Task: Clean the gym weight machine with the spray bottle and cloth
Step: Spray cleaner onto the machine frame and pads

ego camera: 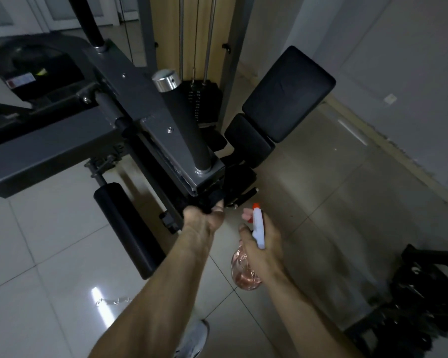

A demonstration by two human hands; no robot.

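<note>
The grey weight machine (pixel 130 104) fills the upper left, its arm ending in a square metal end near the middle of the view. My left hand (pixel 203 219) grips a dark cloth (pixel 214 200) and holds it against the underside of that arm end. My right hand (pixel 263 240) holds a spray bottle (pixel 245 268) with a clear pinkish body, a white head and an orange nozzle pointing toward the arm end. A finger lies on the trigger. The bottle hangs just right of the cloth, apart from the machine.
Black seat pads (pixel 287 94) and the weight stack (pixel 202 102) stand behind the arm. A black foam roller (pixel 128 228) juts out at lower left. More dark equipment (pixel 422 295) sits at lower right. Pale floor tiles (pixel 49 293) lie below, and a shoe (pixel 194 339) shows at the bottom.
</note>
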